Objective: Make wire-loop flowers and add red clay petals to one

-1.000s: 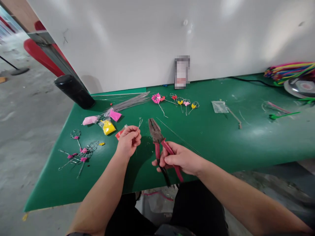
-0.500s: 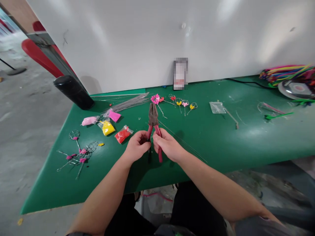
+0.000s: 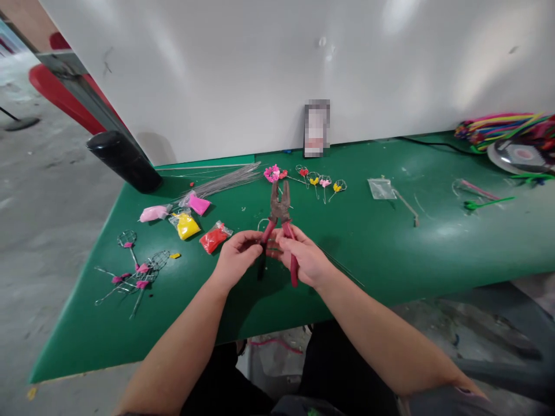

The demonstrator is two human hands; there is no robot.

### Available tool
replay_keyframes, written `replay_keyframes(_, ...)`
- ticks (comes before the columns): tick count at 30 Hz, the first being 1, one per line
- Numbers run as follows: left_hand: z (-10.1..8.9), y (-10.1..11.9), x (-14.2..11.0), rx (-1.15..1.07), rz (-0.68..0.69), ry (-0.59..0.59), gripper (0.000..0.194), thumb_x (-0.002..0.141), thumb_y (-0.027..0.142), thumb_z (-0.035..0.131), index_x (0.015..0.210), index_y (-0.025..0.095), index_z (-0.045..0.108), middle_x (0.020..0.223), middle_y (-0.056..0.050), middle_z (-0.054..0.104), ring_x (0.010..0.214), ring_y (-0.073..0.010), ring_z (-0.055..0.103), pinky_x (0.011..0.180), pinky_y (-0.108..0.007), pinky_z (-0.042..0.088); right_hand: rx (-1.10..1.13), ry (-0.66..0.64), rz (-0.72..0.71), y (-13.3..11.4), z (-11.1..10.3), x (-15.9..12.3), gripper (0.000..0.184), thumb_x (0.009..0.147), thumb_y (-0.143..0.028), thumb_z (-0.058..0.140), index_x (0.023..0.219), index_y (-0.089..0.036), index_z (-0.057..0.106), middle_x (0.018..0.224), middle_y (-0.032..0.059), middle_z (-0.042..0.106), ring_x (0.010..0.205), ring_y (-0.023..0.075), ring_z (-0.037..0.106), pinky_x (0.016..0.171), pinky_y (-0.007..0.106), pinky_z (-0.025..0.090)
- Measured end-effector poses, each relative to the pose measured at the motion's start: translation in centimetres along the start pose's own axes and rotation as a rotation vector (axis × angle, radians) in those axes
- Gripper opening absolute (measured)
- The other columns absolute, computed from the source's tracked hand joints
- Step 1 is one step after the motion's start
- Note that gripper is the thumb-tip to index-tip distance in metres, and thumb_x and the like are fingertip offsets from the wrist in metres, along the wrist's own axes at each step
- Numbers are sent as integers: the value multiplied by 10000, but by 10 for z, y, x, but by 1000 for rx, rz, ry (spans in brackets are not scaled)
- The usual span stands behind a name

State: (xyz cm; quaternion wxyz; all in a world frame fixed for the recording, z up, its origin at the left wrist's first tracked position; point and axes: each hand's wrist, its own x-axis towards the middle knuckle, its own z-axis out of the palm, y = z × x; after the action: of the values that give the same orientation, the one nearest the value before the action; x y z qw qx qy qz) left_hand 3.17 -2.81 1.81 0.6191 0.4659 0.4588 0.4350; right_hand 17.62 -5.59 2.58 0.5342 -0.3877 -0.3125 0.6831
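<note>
Red-handled pliers point away from me over the green table, jaws slightly apart. My right hand is wrapped round the right handle. My left hand is closed at the left handle, pinching a thin wire whose small loop shows beside the pliers. A long straight wire lies on the table under my right wrist.
Small bags of red, yellow and pink material lie left of my hands. Wire flowers sit behind the pliers, more wire shapes at the left. A bundle of straight wires, a black cylinder, coloured strips.
My hands have come together: the right brought the pliers upright to the centre, and the left now meets the left handle. The jaws have opened slightly.
</note>
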Motion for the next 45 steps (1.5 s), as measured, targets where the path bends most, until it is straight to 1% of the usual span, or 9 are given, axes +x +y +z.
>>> replay_keyframes(2,-3,-1,4,-85,2,88,213,584,164,594,792,168,635,693,1,608,397,-24,370,356,-174,273,0,-45,-22,-2,-5,-6,253,642,-331,614,655,-205,394,1035,31,590,868,187,578,792,386,437)
replay_keyframes(5,-4,-1,9,-137,23,164,209,582,143,573,778,157,640,691,-8,598,400,-23,379,344,-170,260,31,-157,19,-6,-11,-19,241,681,-355,574,699,-205,386,1164,58,542,901,224,584,790,451,429)
replay_keyframes(10,-3,1,9,-130,85,199,172,573,140,591,739,152,635,657,0,577,394,-31,420,331,-174,282,-25,-271,157,-7,-12,-36,198,675,-282,536,829,-214,431,986,45,559,787,203,602,733,440,448)
replay_keyframes(14,-5,1,9,-116,128,212,164,567,137,603,729,154,618,623,20,557,367,-38,431,324,-187,304,-654,-149,183,-12,-8,-46,111,694,-214,485,801,-211,456,793,8,522,672,145,526,644,332,417)
replay_keyframes(17,-7,1,8,-93,192,244,163,576,124,591,734,163,593,608,31,556,361,-39,443,335,-184,322,-1178,-114,18,-19,-6,-49,39,724,-229,460,738,-204,434,739,8,480,655,142,450,591,292,347)
replay_keyframes(21,-8,1,6,10,312,315,143,602,120,574,733,171,554,610,38,559,395,-45,473,364,-173,359,-1511,-131,-172,-24,-6,-47,62,747,-199,427,703,-193,383,756,21,466,654,135,401,573,272,288)
replay_keyframes(32,-10,0,4,215,392,365,123,616,115,546,722,177,537,590,41,563,406,-53,480,382,-178,383,-1674,-198,-208,-12,-10,-38,70,770,-140,379,767,-168,443,836,53,509,727,146,433,647,282,325)
replay_keyframes(39,-11,1,1,303,395,403,192,608,121,565,793,173,573,676,13,609,488,-72,537,441,-193,417,-1770,-145,-261,-12,-11,-37,122,780,-153,391,855,-159,486,930,84,541,837,185,477,704,311,356)
replay_keyframes(45,-9,4,4,78,281,368,117,647,184,575,758,176,541,606,29,584,433,-68,501,388,-189,386,-1753,-131,-250,-13,-13,-39,95,782,-154,399,815,-159,489,903,77,539,777,165,477,676,293,361)
